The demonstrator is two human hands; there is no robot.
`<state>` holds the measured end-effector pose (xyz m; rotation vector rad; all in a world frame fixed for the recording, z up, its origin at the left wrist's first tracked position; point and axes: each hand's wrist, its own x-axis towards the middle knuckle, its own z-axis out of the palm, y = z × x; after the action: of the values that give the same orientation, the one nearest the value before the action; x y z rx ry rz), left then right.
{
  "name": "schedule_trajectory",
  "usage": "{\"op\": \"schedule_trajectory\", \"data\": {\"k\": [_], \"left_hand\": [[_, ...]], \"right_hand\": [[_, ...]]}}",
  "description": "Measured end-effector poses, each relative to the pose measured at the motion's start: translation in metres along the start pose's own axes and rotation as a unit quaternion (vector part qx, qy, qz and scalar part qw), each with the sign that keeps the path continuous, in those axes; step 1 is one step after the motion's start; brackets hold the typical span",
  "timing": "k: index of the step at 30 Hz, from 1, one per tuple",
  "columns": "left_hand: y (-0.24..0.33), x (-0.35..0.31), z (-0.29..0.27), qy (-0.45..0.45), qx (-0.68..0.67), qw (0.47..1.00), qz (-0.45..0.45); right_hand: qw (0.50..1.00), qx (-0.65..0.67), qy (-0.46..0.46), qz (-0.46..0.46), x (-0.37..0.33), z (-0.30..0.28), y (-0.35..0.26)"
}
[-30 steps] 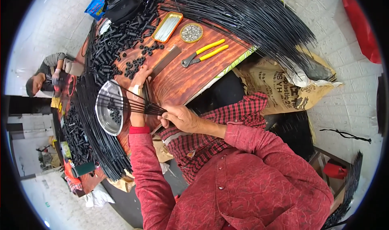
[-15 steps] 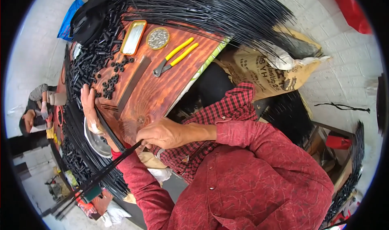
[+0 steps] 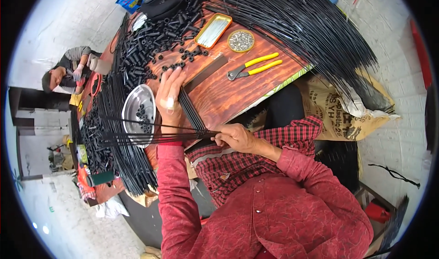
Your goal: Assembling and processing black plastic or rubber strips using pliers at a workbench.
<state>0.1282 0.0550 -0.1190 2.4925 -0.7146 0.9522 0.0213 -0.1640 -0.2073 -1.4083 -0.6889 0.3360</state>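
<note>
Gripping a bunch of thin black rods at one end, the right hand is closed near the table's front edge, thumb and fingers pressed together. From that grip some rods slant up beside the left hand, while others fan out leftward across its wrist and over the bowl. The left hand is unclenched, fingers stretched out straight over the table; whether its palm touches the rods, I cannot tell. Small black rings lie in the bowl, and more sit loose just beyond the left fingertips, next to a heap of black tubes. To the right of that hand lie a flat bar and yellow-handled cutters; behind them stand an orange-rimmed tray and a round dish of metal bits.
</note>
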Motion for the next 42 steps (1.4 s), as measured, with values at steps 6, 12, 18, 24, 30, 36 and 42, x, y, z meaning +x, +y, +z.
{"op": "schedule_trajectory", "data": {"k": [6, 12, 18, 24, 30, 36, 42], "left_hand": [[-0.013, 0.017, -0.004, 0.008, 0.023, 0.999, 0.024], [-0.017, -0.020, 0.021, -0.119, -0.011, 0.993, -0.022], [-0.038, -0.018, 0.022, -0.184, -0.038, 0.982, -0.003], [-0.028, -0.013, 0.002, -0.241, -0.041, 0.970, 0.001], [0.028, -0.029, -0.040, -0.382, -0.068, 0.921, -0.003], [0.064, -0.064, -0.047, -0.354, -0.108, 0.928, -0.035], [0.058, -0.085, -0.013, -0.244, -0.108, 0.963, -0.032]], "right_hand": [[0.998, -0.022, 0.020, -0.053, 0.003, 0.003, -0.003], [0.996, 0.064, 0.033, 0.050, -0.016, 0.011, 0.040], [0.997, 0.059, 0.030, 0.044, -0.014, 0.011, 0.027], [0.996, 0.061, 0.030, 0.065, -0.015, 0.009, 0.029], [0.993, 0.053, 0.053, 0.086, -0.033, 0.009, 0.062], [0.994, 0.030, 0.031, 0.099, -0.028, 0.017, 0.065], [0.997, -0.008, 0.003, 0.079, -0.016, 0.020, 0.076]]}}
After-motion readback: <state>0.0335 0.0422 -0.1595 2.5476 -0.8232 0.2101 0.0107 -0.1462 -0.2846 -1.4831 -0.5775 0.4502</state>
